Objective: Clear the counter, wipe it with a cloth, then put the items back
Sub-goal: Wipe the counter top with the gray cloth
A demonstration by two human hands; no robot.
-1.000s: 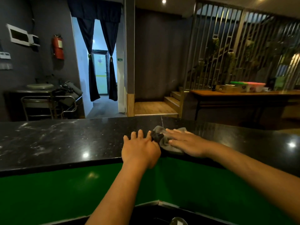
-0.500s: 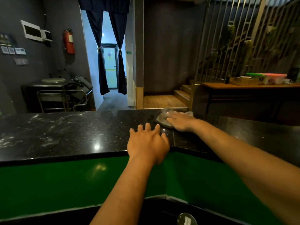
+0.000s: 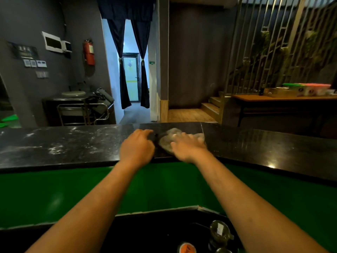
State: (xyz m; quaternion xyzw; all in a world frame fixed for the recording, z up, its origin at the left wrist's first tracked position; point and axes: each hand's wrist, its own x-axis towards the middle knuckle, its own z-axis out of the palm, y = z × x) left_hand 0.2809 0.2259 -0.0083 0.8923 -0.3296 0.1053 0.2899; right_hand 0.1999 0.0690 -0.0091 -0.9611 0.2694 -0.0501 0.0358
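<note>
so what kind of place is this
Probably a bar or reception counter in a hospitality venue: a long black stone counter being wiped with a cloth, a wall-mounted fire extinguisher, and a metal service trolley behind.

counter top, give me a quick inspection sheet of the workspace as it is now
surface: black stone counter, whitish smears on its left part, light glare on its right part.
job's things: grey cloth lying flat on the counter near its middle.
clutter: jars on the lower ledge at bottom right; none seen on the counter top.
grippers: right hand pressing flat on the cloth, blurred; left hand resting on the counter beside the cloth, fingers curled, holding nothing that shows.
cables: nothing seen.
surroundings: fire extinguisher on the left wall, curtained doorway ahead, wooden table with boxes at right.
</note>
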